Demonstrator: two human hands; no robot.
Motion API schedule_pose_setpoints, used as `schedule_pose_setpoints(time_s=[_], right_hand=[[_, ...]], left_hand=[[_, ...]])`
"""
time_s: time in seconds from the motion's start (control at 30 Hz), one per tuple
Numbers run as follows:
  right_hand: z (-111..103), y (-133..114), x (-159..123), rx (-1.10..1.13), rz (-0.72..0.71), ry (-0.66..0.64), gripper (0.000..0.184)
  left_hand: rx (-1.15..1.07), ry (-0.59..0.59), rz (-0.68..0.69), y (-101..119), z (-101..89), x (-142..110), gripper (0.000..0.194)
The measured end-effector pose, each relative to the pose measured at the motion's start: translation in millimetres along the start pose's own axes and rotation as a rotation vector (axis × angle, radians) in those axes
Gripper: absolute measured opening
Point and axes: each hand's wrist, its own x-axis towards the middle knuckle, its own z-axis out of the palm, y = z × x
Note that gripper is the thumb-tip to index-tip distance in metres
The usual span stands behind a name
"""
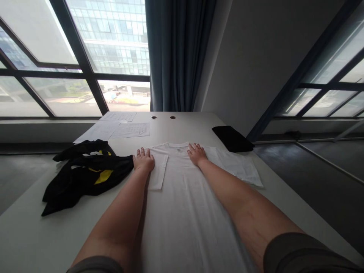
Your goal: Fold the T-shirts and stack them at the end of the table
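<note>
A white T-shirt [182,197] lies spread on the white table, its collar toward the far side. Its left sleeve, as I see it, is folded inward over the body, while the right sleeve stretches out flat to the side. My left hand [143,160] rests flat on the shirt's left edge by the folded sleeve, fingers spread. My right hand [196,153] lies with its fingers outstretched on the shirt just right of the collar. Neither hand grips the fabric visibly.
A crumpled black garment with yellow and white patches [91,172] lies left of the shirt. A folded black cloth [233,138] sits at the table's right edge. Printed papers [129,130] lie at the back left. Two round holes pierce the far tabletop, before a dark curtain [179,57].
</note>
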Motion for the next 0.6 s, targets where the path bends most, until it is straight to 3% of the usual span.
schedule_pose_setpoints(time_s=[0.17, 0.27, 0.6], right_hand=[[-5, 54, -17, -0.038, 0.099, -0.060, 0.064], [-4, 73, -20, -0.033, 0.167, -0.092, 0.067], [5, 74, -12, 0.016, 0.197, -0.089, 0.073]], left_hand=[[-0.013, 0.055, -0.006, -2, 3.7, 0, 0.061], [-0.025, 0.056, 0.002, -2, 3.7, 0, 0.061], [0.020, 0.085, -0.024, 3, -3.2, -4, 0.062]])
